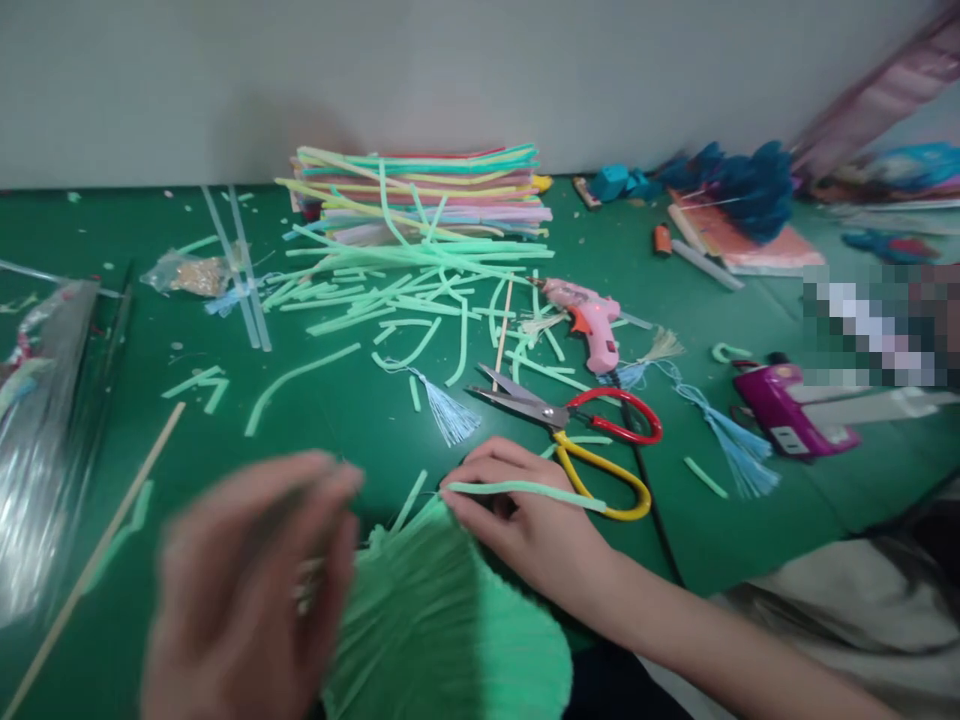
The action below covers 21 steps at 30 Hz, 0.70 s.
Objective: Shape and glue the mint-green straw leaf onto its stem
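Currently, a fuzzy mint-green stem (517,488) is being pinched by the right hand (536,525) at the edge of a ribbed mint-green fan-shaped piece (442,625) between the hands; the blurred left hand (244,580) is being curled, its grip unclear. Ahead, rightward room is being narrowed by red-and-yellow-handled steel scissors (556,416).

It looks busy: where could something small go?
Bare patches lie between the curved green strip and the blue tassel left of the scissors, and between the pink glue gun and the orange item. Crowded: the heaped green strips mid-table.

green tabletop (337,412), apparently grey wall (480,80)
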{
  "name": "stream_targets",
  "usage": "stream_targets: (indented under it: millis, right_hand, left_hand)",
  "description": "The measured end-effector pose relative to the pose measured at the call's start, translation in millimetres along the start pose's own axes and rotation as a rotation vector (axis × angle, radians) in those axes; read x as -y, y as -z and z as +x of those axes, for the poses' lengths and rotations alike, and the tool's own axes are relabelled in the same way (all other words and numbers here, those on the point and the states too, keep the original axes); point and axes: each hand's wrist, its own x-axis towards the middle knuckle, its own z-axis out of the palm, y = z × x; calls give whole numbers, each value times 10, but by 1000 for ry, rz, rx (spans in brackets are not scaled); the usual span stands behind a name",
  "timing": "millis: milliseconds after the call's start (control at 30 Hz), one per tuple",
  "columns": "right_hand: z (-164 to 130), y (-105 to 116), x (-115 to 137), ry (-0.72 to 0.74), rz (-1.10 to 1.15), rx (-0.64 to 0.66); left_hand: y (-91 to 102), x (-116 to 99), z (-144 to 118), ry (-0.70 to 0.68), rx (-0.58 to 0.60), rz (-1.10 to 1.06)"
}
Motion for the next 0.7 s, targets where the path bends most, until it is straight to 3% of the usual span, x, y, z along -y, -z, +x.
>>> stream_targets:
  millis: [33, 67, 100, 267, 533, 700]
  right_hand:
    - [2, -6, -12, 25, -10, -12]
    - [4, -12, -20, 48, -20, -21]
    - [6, -15, -23, 61, -32, -27]
    - [47, 13, -2, 47, -71, -5]
    - [216, 80, -106, 135, -65, -21]
    - [254, 149, -175, 247, -56, 29]
  left_hand:
    - [-46, -93, -104, -244, 109, -50]
    - [-103, -183, -202, -392, 160, -66]
    - [-164, -262, -289, -446, 191, -68]
    - [-366, -402, -481, -415, 244, -19]
    - [-365, -247, -290, -399, 204, -18]
    - [-346, -271, -281, -391, 211, 65]
